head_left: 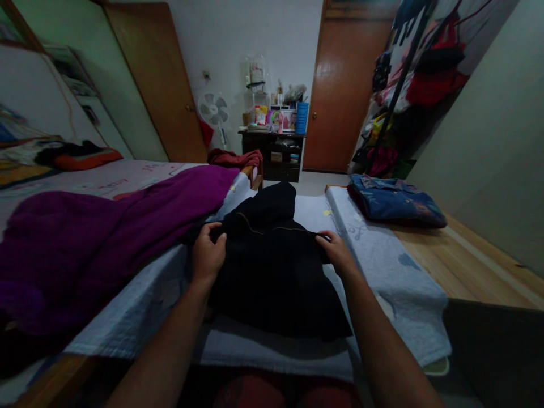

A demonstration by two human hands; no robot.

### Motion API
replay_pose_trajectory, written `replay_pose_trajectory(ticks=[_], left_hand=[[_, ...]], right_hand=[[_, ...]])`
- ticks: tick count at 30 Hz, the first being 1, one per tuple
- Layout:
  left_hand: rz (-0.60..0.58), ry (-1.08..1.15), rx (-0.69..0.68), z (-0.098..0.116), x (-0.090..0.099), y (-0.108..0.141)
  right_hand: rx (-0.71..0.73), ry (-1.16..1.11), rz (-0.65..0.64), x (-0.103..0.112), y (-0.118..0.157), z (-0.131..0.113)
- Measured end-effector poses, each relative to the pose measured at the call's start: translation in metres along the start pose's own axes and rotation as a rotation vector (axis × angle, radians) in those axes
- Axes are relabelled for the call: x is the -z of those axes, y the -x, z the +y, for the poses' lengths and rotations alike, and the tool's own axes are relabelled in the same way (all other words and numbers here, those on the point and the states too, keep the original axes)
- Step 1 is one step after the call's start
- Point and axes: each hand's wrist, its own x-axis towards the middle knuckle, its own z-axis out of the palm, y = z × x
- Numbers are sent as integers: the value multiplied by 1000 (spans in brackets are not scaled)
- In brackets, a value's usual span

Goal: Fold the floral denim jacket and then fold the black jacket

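**Blk garment (272, 277) was pinched at both sides**

Head cam: L hand (209, 249) was at the garment's L side, grip clamped on its edge, thumb twd the middle. R hand (336, 250) was at the R side, grip likewise clamped on the edge. The garment was spread betw the two, over the pale sheet (276, 348); its lower R corner came near the sheet's near edge, & a narrower part ran past the hands twd the far edge. A thin brownish line crossed it at abt hand level. Couldn't tell if the fabric was raised off the sheet betw the hands.

To the L, a purple blanket (106, 238) lay along the R edge of the bed (144, 168). To the R, a wood platform (429, 249) bore folded blue clothing (395, 198) nr its far end, w/ pale cloth (365, 238) over its L edge. Back of rm: white fan (213, 109), dk cabinet (272, 156) w/ misc. items on top, brown door (340, 85).
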Motion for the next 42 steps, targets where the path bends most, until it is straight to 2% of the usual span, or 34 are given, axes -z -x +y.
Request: replay_pose_trajectory(ticks=[3,5,7,9,12,14,16,18,20,22,25,30,34,39,42], left_hand=[[-59,-489,-65,6,21,-1],[-174,-728,-84,6,27,3],[-310,-874,-122,5,29,6],[-434,-947,-146,6,33,8],[-536,-966,-157,19,43,10],[-503,-947,-173,33,50,10],[-393,-912,-237,45,54,8],[-265,-880,-343,52,52,3],[-203,-877,-413,50,44,-5],[-253,-900,-397,41,32,-15],[-400,-955,-304,23,14,-29],[-561,-982,-231,3,-3,-43],[-534,-926,-286,-1,-3,-47],[-501,-903,-295,-3,4,-47],[-527,-901,-298,-3,6,-50]], right_hand=[[123,315,51,2,2,3],[153,622,51,5,3,6],[131,864,13,8,4,8],[112,926,-43,8,4,7],[92,772,-159,0,3,4],[54,730,-209,-10,3,3],[26,800,-216,-22,6,2],[17,896,-189,-34,11,3],[18,956,-148,-43,15,3],[26,966,-114,-48,17,4],[28,885,-111,-46,14,4],[51,640,-99,-34,4,-6],[114,527,9,-17,-1,-26],[227,539,222,27,2,-60],[213,609,317,59,7,-69]])
